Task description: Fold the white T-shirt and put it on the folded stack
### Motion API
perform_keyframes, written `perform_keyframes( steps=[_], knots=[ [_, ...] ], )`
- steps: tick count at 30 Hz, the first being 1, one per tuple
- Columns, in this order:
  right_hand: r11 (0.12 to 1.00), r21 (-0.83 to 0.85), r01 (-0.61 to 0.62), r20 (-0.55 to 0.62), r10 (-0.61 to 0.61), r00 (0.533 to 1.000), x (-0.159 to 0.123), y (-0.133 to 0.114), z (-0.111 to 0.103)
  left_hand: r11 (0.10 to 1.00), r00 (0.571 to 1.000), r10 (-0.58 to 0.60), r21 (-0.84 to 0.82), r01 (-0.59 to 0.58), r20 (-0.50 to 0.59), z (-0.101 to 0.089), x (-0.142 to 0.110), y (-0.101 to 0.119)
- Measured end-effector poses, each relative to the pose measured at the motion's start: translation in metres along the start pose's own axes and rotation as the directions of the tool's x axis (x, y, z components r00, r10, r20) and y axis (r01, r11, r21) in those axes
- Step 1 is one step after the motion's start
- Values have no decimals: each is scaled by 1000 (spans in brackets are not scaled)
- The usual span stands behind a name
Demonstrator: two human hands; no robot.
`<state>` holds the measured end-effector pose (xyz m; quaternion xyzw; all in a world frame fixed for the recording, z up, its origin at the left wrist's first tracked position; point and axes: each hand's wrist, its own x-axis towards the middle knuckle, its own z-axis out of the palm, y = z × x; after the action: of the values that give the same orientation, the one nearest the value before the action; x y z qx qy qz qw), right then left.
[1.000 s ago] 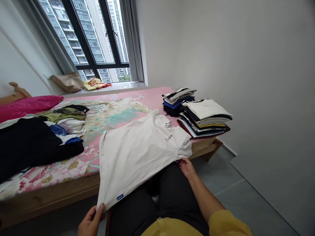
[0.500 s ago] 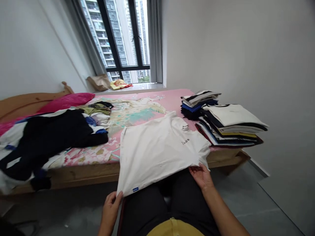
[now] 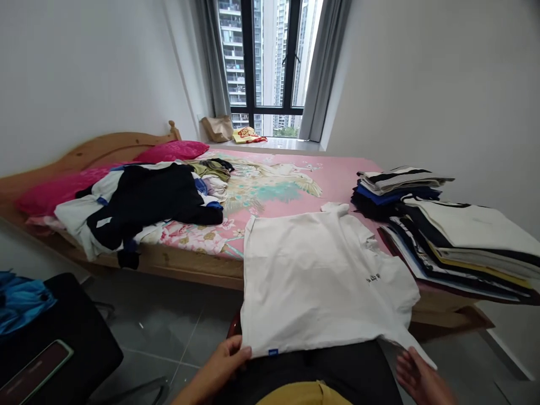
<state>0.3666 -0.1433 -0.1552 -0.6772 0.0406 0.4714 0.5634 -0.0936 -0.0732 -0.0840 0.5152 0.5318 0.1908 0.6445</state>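
Currently, a white short-sleeved cloth T-shirt point(image 3: 312, 281) with dark lettering and a small blue tag spreads flat across the near edge of the pink floral-covered wooden bed point(image 3: 337, 174), its lower side reaching over the person's black-trousered lap point(image 3: 324, 365). In front of the bed, the left hand point(image 3: 223, 363) pinches a corner of the shirt between thumb and fingers. Also before the bed, nearer its foot, the right hand point(image 3: 417, 374) is at a drawn-out part of the shirt, fingers curled; whether it grips the cloth I cannot tell. At the foot of the bed stand a large folded stack of clothes topped with cream point(image 3: 476, 225) and, behind it, a smaller striped, blue and black folded stack point(image 3: 396, 191). Toward the bed's headboard lies a loose heap of black, white and blue clothes point(image 3: 156, 194), with a magenta pillow point(image 3: 175, 150) beyond it. In front of the bed's headboard end, a black padded seat point(image 3: 88, 337) carries crumpled blue shiny fabric point(image 3: 21, 304) and a dark-screened phone with a pale green edge point(image 3: 40, 368).
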Motion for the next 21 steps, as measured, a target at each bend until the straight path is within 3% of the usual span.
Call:
perform_keyframes(
  steps=[1,3,5,7,10,12,15,17,19,21],
  knots=[
    [989,-141,-47,26,52,998,-5,-1,-1,998,998,49,47,-50,31,3,-6,1],
    [930,-366,-26,93,64,994,-18,-10,8,966,986,164,202,-159,-8,11,-17,1],
    [884,-458,94,186,-9,983,-35,-24,34,904,955,271,372,-210,-118,20,-25,0],
    [836,-489,250,318,-96,943,-56,-36,74,860,922,337,461,-219,-190,27,-29,0],
    [691,-560,457,554,-98,827,-95,-42,149,817,892,414,507,-274,-184,38,-29,6],
    [565,-548,617,716,-65,695,-120,-37,200,762,876,459,571,-304,-146,43,-27,13],
    [361,-436,825,855,-120,504,-144,-23,271,653,850,519,682,-330,-86,49,-20,17],
    [207,-389,898,889,-173,425,-146,-13,313,568,820,571,738,-364,-35,51,-13,13],
    [105,-413,905,888,-172,426,-137,-5,353,522,781,624,742,-422,5,52,-6,5],
    [88,-482,872,859,-150,490,-120,1,390,571,769,640,676,-466,-10,50,-2,-4]
  ],
)
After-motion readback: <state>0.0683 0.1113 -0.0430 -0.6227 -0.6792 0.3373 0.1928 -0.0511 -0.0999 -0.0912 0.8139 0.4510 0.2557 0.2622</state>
